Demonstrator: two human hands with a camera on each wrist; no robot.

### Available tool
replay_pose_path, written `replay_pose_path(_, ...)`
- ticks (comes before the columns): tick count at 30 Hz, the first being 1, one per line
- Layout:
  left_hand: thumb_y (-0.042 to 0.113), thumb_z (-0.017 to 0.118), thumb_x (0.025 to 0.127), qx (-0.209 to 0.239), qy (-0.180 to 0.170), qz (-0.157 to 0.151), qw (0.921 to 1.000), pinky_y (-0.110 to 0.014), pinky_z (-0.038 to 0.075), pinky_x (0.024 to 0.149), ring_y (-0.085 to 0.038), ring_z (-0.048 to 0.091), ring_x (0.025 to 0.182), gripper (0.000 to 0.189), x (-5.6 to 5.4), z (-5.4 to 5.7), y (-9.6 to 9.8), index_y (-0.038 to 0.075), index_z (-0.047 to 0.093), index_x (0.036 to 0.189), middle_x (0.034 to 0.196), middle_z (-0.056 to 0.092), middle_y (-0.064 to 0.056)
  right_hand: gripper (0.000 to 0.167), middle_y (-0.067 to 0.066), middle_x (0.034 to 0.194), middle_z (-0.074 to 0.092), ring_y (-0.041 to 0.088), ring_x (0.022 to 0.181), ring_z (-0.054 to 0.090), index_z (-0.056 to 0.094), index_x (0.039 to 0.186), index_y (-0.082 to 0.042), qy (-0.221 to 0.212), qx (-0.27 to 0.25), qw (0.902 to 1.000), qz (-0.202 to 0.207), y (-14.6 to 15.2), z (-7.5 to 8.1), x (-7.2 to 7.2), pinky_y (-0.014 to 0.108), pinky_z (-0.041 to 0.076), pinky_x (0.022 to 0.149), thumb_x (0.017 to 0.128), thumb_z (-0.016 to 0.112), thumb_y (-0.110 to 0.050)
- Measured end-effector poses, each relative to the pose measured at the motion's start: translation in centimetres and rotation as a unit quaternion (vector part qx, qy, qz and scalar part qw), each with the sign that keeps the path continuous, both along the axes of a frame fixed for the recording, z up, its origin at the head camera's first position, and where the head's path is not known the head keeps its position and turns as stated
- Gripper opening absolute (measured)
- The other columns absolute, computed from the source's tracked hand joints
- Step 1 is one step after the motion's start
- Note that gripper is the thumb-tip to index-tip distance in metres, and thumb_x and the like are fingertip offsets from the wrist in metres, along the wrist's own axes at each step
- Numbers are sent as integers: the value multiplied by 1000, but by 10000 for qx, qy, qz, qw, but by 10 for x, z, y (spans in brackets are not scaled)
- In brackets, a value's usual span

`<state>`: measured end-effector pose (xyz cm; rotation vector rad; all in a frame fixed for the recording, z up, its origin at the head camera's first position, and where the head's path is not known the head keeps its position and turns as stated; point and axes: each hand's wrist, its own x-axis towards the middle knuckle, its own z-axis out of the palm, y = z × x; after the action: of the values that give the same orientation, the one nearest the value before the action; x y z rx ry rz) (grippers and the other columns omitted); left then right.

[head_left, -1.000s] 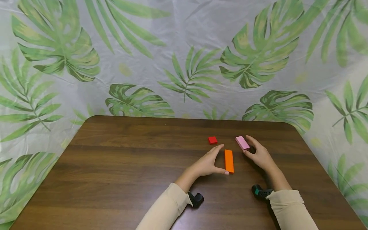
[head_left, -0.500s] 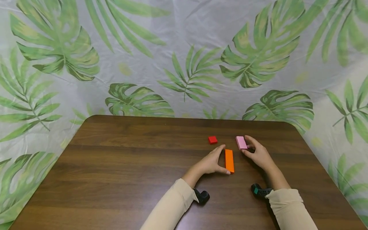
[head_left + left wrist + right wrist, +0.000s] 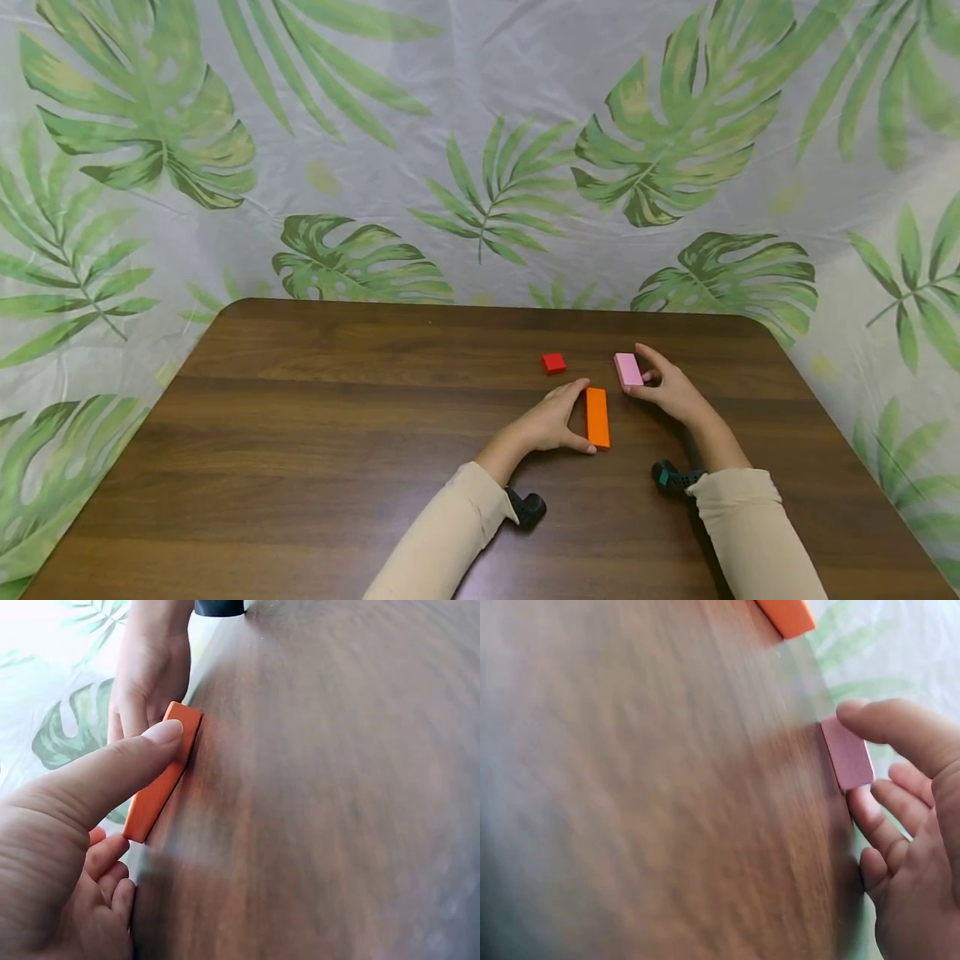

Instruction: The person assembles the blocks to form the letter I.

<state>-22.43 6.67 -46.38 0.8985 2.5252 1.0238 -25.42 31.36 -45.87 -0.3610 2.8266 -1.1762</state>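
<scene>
Brown wood-grain table (image 3: 300, 467) — behind it, pale cloth (image 3: 517, 83) with green leaf prints.

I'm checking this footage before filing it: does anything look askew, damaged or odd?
Nothing stands out: the red block, orange block and pink block look undamaged, and no spill shows.

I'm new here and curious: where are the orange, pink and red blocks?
Orange block (image 3: 597, 417), head view: middle of its top face.
Pink block (image 3: 630, 369), head view: middle of its top face.
Red block (image 3: 554, 362), head view: middle of its top face.
</scene>
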Motion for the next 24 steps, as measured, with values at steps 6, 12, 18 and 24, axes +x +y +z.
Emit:
replay_pose_path(6, 37, 78, 67, -20, 45, -50, 10000, -27, 20, 104, -14, 20, 131, 102, -2, 0, 0, 11, 17, 143, 145, 24, -2, 78, 23, 118, 43, 29, 87, 45, 24, 140, 1, -162, 104, 9997, 121, 0, 3, -4, 36, 35, 71, 81, 67, -24)
replay_pose_path(12, 39, 78, 66, -114, 145, -31, 9998, -26, 20, 103, -13, 23, 130, 100, -3, 0, 2, 12, 20, 143, 143, 28, 0, 75, 22, 109, 47, 29, 87, 44, 27, 139, 0, -249, 9, 9996, 110, 1, 3, -4, 34, 36, 68, 81, 68, -24)
replay_pose_path(18, 35, 80, 64, 76, 162, -25, 9998, -25, 22, 103, -12, 27, 128, 99, -2, 2, 2, 10, 23, 141, 139, 34, 1, 74, 22, 107, 48, 29, 86, 45, 29, 138, 0, -217, -36, 9997, 75, 0, 2, -3, 33, 36, 67, 80, 68, -25)
replay_pose_path(24, 29, 83, 62, 450, -92, -55, 9989, -21, 25, 100, -9, 34, 123, 98, -2, 2, 1, 8, 25, 139, 135, 37, -3, 73, 22, 105, 49, 29, 85, 45, 30, 137, 1, -187, -50, 9998, 34, -1, 2, -3, 33, 37, 66, 80, 68, -24)
